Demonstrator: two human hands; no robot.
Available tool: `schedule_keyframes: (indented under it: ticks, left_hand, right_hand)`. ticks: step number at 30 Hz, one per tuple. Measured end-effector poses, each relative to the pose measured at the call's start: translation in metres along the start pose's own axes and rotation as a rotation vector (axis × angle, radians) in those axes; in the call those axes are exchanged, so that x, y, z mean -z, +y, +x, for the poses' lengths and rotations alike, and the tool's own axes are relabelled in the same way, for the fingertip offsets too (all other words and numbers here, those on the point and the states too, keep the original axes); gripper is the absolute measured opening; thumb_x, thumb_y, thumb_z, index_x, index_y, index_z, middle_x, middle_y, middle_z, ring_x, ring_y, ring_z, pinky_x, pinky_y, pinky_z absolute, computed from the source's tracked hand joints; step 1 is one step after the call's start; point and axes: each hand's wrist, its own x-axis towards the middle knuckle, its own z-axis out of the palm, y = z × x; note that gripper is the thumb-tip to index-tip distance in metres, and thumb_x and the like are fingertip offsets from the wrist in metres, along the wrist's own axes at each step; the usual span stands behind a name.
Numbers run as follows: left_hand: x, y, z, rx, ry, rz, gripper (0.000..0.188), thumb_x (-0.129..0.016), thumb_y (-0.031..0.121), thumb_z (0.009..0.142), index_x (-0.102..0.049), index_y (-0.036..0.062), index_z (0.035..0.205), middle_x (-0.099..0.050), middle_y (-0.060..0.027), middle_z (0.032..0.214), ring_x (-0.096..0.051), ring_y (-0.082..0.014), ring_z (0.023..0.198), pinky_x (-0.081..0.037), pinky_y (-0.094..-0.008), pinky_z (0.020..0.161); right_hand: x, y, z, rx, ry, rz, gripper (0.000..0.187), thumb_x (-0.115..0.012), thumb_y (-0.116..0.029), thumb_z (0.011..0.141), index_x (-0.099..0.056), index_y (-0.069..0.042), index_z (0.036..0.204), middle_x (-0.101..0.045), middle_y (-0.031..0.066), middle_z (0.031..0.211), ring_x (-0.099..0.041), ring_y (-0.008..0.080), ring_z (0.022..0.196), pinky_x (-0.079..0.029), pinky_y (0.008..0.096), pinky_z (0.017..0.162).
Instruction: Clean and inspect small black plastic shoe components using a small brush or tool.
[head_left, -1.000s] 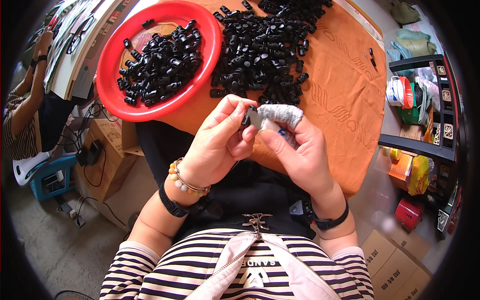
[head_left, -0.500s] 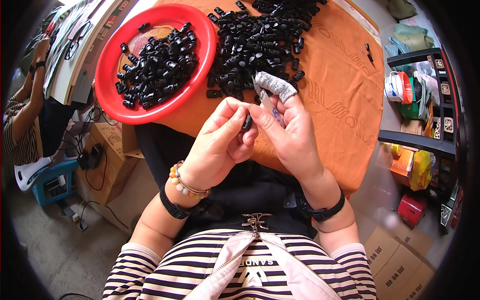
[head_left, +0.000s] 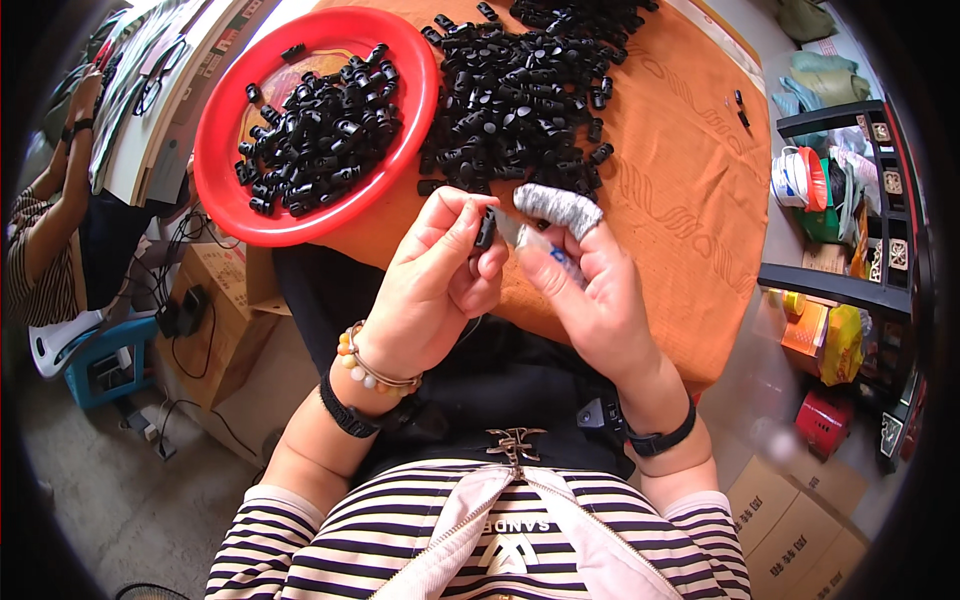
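Note:
My left hand (head_left: 432, 285) pinches a small black plastic piece (head_left: 486, 228) between thumb and fingertips. My right hand (head_left: 588, 290) meets it from the right, its index finger wrapped in a grey fabric cot (head_left: 557, 207), and it grips a thin metal tool with a blue handle (head_left: 535, 243) whose tip touches the black piece. Both hands hover over the near edge of an orange-covered table (head_left: 680, 200). Beyond them lies a loose heap of several black plastic pieces (head_left: 520, 90). A red round dish (head_left: 415, 110) at the left holds several more.
Another person sits at the far left beside a board with papers (head_left: 150, 90). A blue stool (head_left: 100, 365) and cardboard boxes (head_left: 225, 310) with cables stand on the floor at left. Black shelving (head_left: 850, 200) with coloured packages is at right; more cardboard boxes (head_left: 800, 520) sit lower right.
My hands stayed together at the table's edge, shifting slightly. The right hand's tool now touches the black piece held by the left fingers.

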Motion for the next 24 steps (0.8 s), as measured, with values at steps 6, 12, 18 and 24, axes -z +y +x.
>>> schedule_keyframes:
  ticks: [6, 12, 18, 24]
  left_hand:
    - [-0.0002, -0.0023, 0.0008, -0.032, 0.007, 0.007, 0.017, -0.039, 0.019, 0.096, -0.045, 0.012, 0.11, -0.047, 0.0002, 0.066, -0.03, -0.0049, 0.047, -0.025, -0.0182, 0.045]
    - [-0.0033, -0.0021, 0.0, -0.063, 0.025, 0.028, 0.017, -0.038, 0.019, 0.096, -0.046, 0.0114, 0.109, -0.046, 0.002, 0.064, -0.029, -0.0039, 0.046, -0.024, -0.018, 0.044]
    - [-0.0058, -0.0019, 0.0004, -0.074, 0.049, 0.062, 0.016, -0.038, 0.02, 0.096, -0.047, 0.0116, 0.108, -0.045, 0.0028, 0.062, -0.029, -0.0037, 0.046, -0.023, -0.0178, 0.044]
    - [-0.0054, -0.0008, 0.0003, -0.085, 0.039, 0.075, 0.016, -0.038, 0.018, 0.096, -0.047, 0.012, 0.108, -0.044, 0.0038, 0.059, -0.028, -0.0036, 0.045, -0.023, -0.0179, 0.043]
  right_hand:
    - [-0.0046, -0.0041, -0.0072, 0.016, -0.027, 0.004, 0.027, -0.057, -0.004, 0.084, -0.051, 0.004, 0.109, -0.063, 0.009, 0.086, -0.059, 0.0091, 0.079, -0.048, 0.023, 0.069]
    - [-0.0063, -0.0062, -0.0067, 0.052, -0.029, -0.028, 0.027, -0.058, -0.004, 0.084, -0.053, 0.003, 0.109, -0.064, 0.0102, 0.086, -0.062, 0.012, 0.08, -0.049, 0.0235, 0.068]
    - [-0.004, -0.0088, -0.0061, 0.047, -0.045, -0.072, 0.026, -0.059, -0.005, 0.084, -0.054, 0.002, 0.108, -0.064, 0.0096, 0.086, -0.063, 0.0128, 0.081, -0.049, 0.0236, 0.068]
    - [-0.0042, -0.0106, -0.0047, 0.032, -0.057, -0.063, 0.025, -0.058, -0.004, 0.084, -0.055, 0.001, 0.108, -0.064, 0.0088, 0.087, -0.063, 0.0123, 0.082, -0.05, 0.0235, 0.068]
